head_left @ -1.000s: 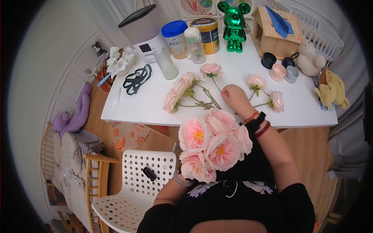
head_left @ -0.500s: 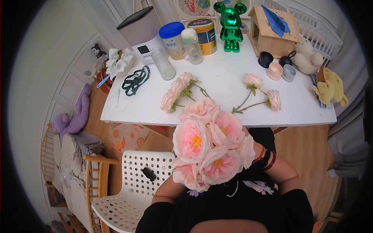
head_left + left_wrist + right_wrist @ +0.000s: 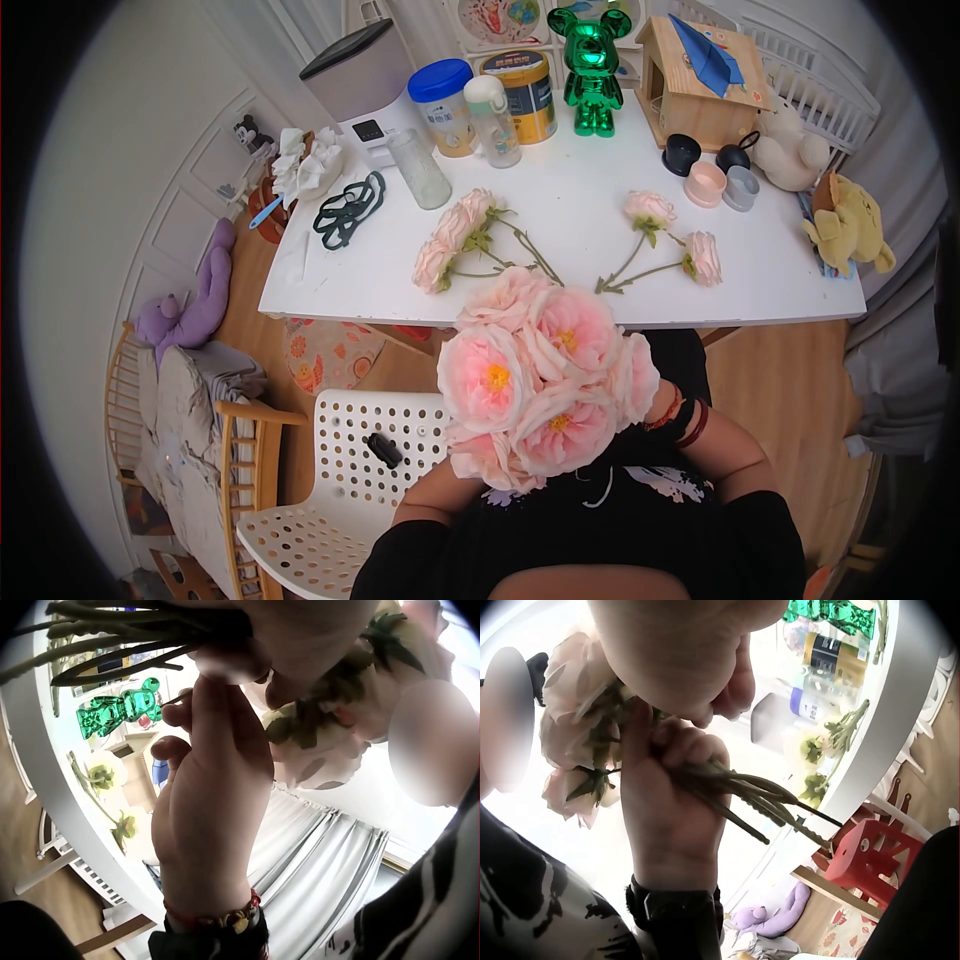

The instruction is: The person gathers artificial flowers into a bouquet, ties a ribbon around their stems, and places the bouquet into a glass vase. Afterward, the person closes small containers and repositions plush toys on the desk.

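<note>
Several pink roses (image 3: pixel 565 425) form a bunch in front of the person's body, hiding most of both hands in the head view. My left hand (image 3: pixel 676 799) grips their green stems (image 3: pixel 761 791) below the blooms, with the stem ends poking out past the fist. Close against it, my right hand (image 3: pixel 217 769) has its fingers curled, and a thin stem shows at the fingertips in the left wrist view. Two roses (image 3: pixel 460 222) lie at the table's left-centre, and two smaller roses (image 3: pixel 650 208) lie to the right, their stems toward the front edge.
On the white table (image 3: pixel 560 225) stand a glass vase (image 3: pixel 418 170), jars, a shiny green bear (image 3: pixel 592 80), a wooden house (image 3: pixel 700 90) and small cups. Dark green tape (image 3: pixel 348 210) lies at the left. A white chair (image 3: pixel 340 480) stands front left.
My right hand has come back from the table to the bunch. The rose that lay at the table's middle has left it, and another bloom shows at the bunch's top.
</note>
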### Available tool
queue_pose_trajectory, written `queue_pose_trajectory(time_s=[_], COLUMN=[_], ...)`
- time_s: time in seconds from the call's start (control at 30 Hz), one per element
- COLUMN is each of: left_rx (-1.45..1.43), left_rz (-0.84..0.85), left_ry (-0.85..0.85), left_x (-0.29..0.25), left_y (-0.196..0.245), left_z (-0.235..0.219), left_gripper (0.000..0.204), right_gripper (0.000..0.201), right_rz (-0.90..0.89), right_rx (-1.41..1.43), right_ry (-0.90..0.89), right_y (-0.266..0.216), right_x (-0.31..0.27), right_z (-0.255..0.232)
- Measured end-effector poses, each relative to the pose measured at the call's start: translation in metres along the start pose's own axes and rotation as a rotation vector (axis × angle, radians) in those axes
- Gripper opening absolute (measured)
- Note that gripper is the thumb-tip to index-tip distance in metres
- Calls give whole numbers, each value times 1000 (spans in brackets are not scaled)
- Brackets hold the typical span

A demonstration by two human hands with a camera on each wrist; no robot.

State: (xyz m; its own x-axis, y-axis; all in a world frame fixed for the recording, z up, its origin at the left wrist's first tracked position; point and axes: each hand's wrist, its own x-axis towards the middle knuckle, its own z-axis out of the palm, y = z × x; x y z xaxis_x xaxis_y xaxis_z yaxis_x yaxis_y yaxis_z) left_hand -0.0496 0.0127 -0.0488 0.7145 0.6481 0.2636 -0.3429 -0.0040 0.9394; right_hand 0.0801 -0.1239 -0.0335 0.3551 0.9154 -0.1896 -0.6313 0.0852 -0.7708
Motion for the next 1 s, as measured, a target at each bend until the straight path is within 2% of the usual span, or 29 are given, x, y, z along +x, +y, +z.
queue_pose_trajectory(time_s=[0.03, 0.07, 0.1, 0.13, 0.2, 0.23, 0.3, 0.33, 0.4, 0.43, 0.5, 0.53, 0.6, 0.63, 0.7, 0.8, 0.83, 0.9, 0.93, 1.0], left_rx=[5, 10, 15, 19, 29, 34, 44, 49, 59, 64, 73, 78, 88, 93, 103, 119, 124, 135, 141, 151], left_rz=[2, 4, 6, 9, 14, 17, 21, 24, 29, 32, 37, 38, 41, 43, 48, 54, 56, 59, 60, 63], left_ry=[0, 0, 0, 0, 0, 0, -1, -1, -1, 0, 0, 0, -2, -2, -2, -2, -3, -3, -4, -6], left_x=[-2, -30, -37, -35, -26, -20, -11, -9, -10, -11, -8, -8, -7, -8, -9, -8, -18, -10, -12, -11], left_y=[-3, -23, -24, -22, -15, -10, -3, -2, -2, -1, -2, -2, -2, -1, -1, -3, -2, -3, -2, -2], left_z=[5, 38, 39, 38, 25, 17, 4, 2, 3, 3, 4, 4, 4, 4, 3, 7, 2, 8, 5, 5], left_gripper=[16, 16, 16, 16, 16, 16, 17, 17, 17, 17, 17, 17, 18, 18, 18, 18, 19, 19, 19, 19], right_gripper=[20, 25, 31, 31, 40, 40, 42, 42, 42, 42, 46, 46, 49, 49, 47, 42, 42, 41, 41, 38], right_rz=[1, 17, 33, 33, -306, -306, -133, -133, -836, -836, -359, -359, -464, -464, -294, -371, -371, -117, -117, -225], right_rx=[0, 180, 360, 359, -197, -197, -53, -53, -1024, -1024, -200, -199, -761, -761, -264, -257, -256, 14, 15, -103], right_ry=[0, -46, -92, -92, -240, -240, -95, -95, -39, -40, -116, -115, -129, -129, -140, -183, -183, -119, -119, -112], right_y=[-4, -8, -12, -15, -19, -16, -7, -7, -7, -7, -5, -9, -19, -14, 0, -21, -17, -2, 2, 8], right_x=[-2, -4, -6, -8, -10, -10, -10, -10, -10, -10, -10, -11, -13, -12, -11, -13, -12, -6, -3, 1], right_z=[5, 10, 14, 15, 17, 15, 9, 8, 7, 9, 14, 12, 5, 4, 3, 31, 27, 10, 4, -3])
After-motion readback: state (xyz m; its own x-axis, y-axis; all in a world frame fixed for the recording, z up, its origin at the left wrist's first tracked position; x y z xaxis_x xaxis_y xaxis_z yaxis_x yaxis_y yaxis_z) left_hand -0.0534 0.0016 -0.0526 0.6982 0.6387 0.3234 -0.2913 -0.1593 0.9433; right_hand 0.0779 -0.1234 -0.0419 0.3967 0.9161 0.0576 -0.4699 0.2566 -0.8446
